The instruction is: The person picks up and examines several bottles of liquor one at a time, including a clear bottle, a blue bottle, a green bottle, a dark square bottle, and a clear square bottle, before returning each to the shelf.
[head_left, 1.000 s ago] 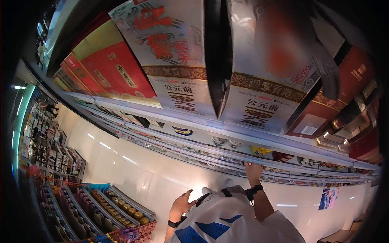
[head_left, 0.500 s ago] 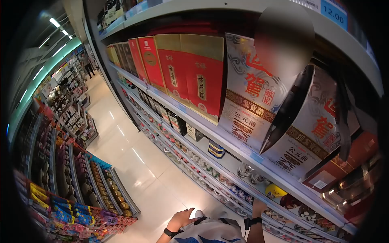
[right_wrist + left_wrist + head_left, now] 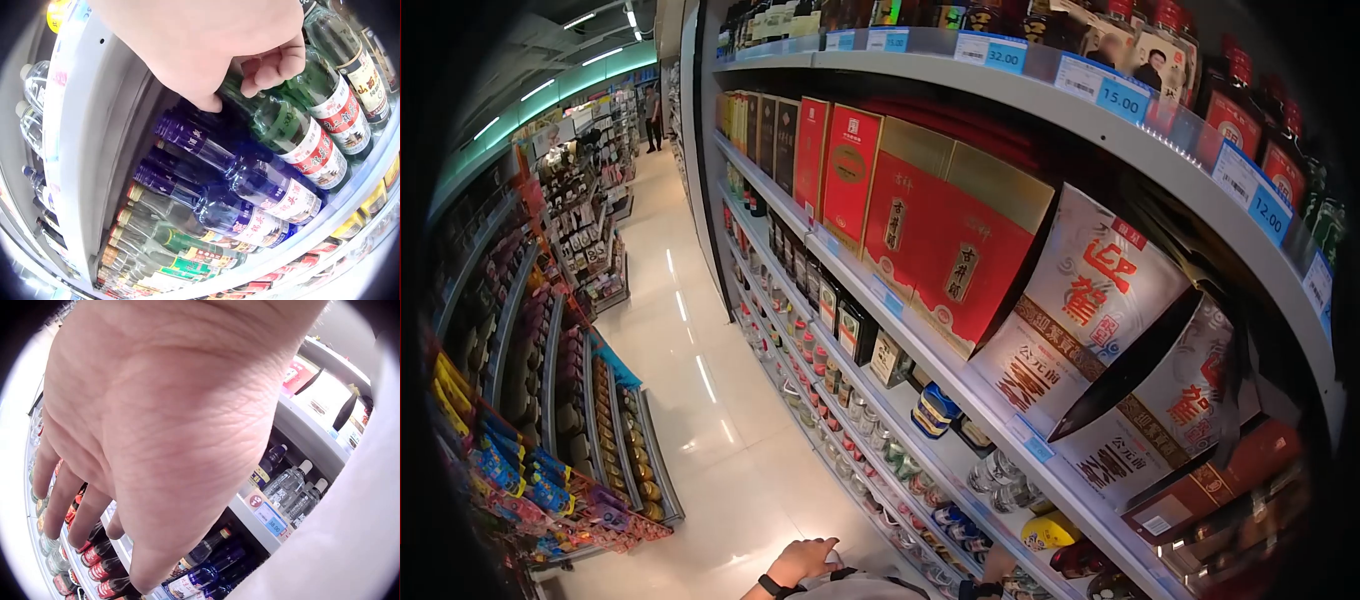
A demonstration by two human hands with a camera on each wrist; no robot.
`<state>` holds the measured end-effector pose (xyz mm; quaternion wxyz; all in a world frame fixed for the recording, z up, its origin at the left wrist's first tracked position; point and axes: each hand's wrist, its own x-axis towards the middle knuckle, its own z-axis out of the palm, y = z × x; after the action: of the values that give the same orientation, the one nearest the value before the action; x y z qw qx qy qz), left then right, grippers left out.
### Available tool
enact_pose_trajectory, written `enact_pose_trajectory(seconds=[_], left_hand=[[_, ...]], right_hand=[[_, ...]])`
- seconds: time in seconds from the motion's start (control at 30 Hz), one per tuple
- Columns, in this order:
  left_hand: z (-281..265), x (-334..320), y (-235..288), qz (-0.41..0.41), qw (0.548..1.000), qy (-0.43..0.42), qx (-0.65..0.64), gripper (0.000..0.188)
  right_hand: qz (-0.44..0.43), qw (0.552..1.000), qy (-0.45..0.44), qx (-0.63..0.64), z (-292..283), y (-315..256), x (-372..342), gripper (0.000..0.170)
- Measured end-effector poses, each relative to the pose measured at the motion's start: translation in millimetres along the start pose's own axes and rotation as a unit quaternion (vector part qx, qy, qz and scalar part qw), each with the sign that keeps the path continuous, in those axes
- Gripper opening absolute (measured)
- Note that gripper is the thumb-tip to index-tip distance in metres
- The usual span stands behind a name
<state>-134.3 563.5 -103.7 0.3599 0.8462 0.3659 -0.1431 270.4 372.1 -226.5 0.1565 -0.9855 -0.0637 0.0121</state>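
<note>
My right hand [image 3: 231, 44] reaches into a shelf, thumb and curled fingers around the neck of a green glass liquor bottle [image 3: 300, 137] with a white and red label. The neck's top is hidden under the hand. Another green bottle [image 3: 340, 103] stands beside it, and on its other side are blue glass bottles [image 3: 250, 181]. In the head view the right hand [image 3: 998, 563] is small, low by the shelves. My left hand [image 3: 800, 562] hangs over the aisle, holding nothing; in the left wrist view its fingers [image 3: 90, 509] are extended and spread.
Shelves rise on my right, with boxed liquor [image 3: 960, 240] at upper level and a price-tagged shelf edge [image 3: 1040, 75] above. Clear bottles [image 3: 1000, 480] and a yellow item [image 3: 1048, 530] sit lower. The tiled aisle [image 3: 700, 400] runs ahead to a distant person [image 3: 652, 118]; snack racks [image 3: 580, 430] line the left.
The head view has swung up and away from the close boxes, bringing the upper shelf and more aisle into sight. Both hands now sit lower in the frame, the right one beside the lower shelves.
</note>
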Motion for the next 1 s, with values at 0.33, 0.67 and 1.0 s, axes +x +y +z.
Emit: enact_pose_trajectory(seconds=[0.33,0.67,1.0], left_hand=[[-12,-6,-42,-0.001,1.000,0.011,-0.024,0.070],[-33,-32,-102,-0.055,0.996,0.060,-0.039,0.072],[-37,-44,-162,-0.138,0.987,0.045,-0.069,0.071]], right_hand=[[-0.044,0.911,0.214,0.349,11,-28,-17,0.030],[-0.029,0.950,0.158,0.267,0,-63,-88,0.055],[-0.016,0.869,-0.318,0.379,39,-113,-115,0.051]])
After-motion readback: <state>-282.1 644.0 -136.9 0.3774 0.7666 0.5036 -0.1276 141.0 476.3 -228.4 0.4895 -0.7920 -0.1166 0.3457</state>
